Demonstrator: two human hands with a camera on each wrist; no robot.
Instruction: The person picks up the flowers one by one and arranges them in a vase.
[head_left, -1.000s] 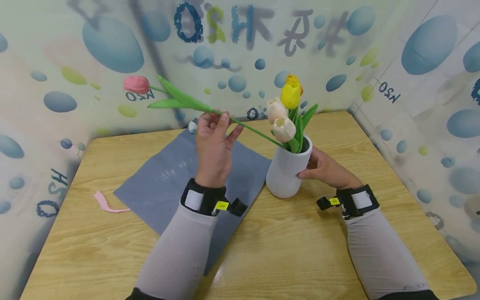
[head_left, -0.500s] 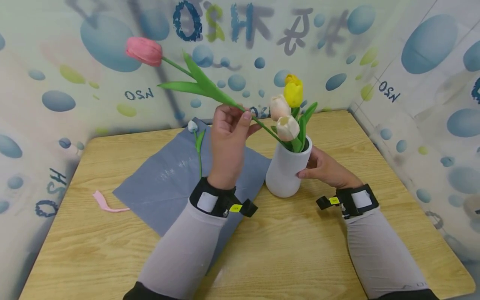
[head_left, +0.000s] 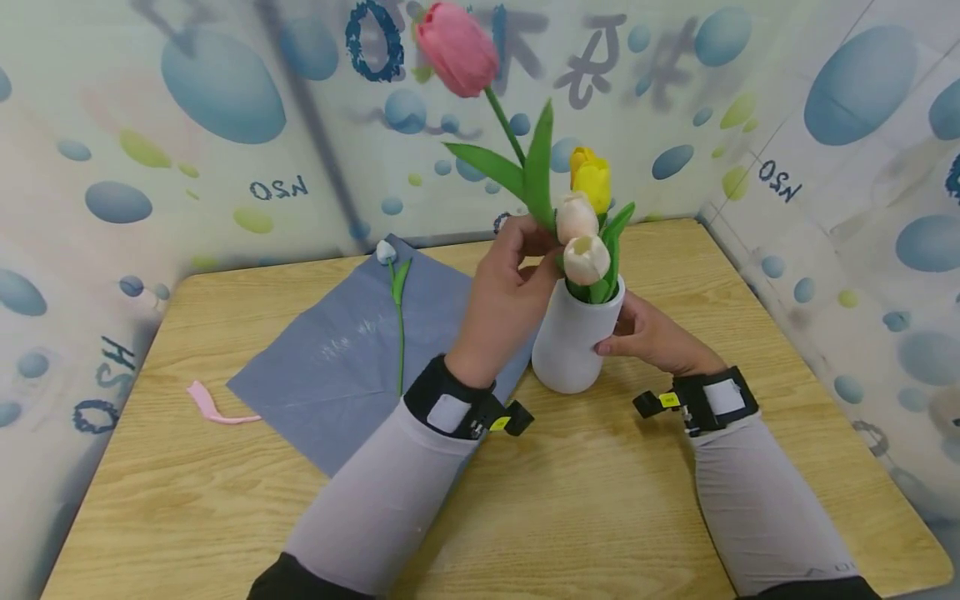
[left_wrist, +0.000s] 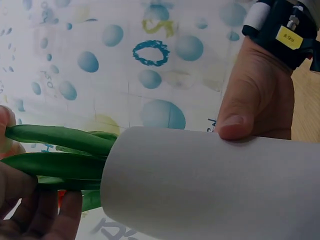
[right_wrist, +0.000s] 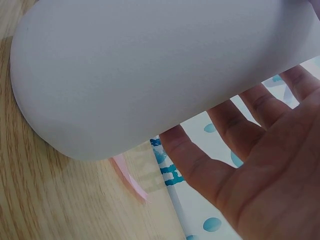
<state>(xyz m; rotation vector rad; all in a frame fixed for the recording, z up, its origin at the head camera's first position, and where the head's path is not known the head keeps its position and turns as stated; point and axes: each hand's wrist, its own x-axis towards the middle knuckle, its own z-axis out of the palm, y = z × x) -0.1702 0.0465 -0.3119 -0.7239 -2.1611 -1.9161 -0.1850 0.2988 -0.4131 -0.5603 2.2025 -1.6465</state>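
Observation:
My left hand (head_left: 510, 296) pinches the stem of a pink tulip (head_left: 459, 52) just over the mouth of a white vase (head_left: 573, 350). The bloom stands high, leaning left, and the stem's lower end is hidden behind the hand and other flowers. In the vase are a yellow tulip (head_left: 591, 177) and two cream tulips (head_left: 587, 260). My right hand (head_left: 660, 340) holds the vase from its right side, thumb in front. In the left wrist view, green leaves (left_wrist: 60, 165) enter the vase mouth beside the left fingers. The right wrist view has right fingers (right_wrist: 192, 160) against the vase wall.
A blue-grey sheet (head_left: 322, 358) lies left of the vase, with a small pale-blue tulip (head_left: 400, 317) on it. By its left corner is a pink ribbon (head_left: 213, 408). A patterned backdrop (head_left: 217, 192) rises directly behind the wooden table (head_left: 600, 500).
The left hand has moved right toward the vase, swinging the pink tulip from nearly level to mostly upright. The cream tulips have shifted slightly right. The right hand and vase stay put.

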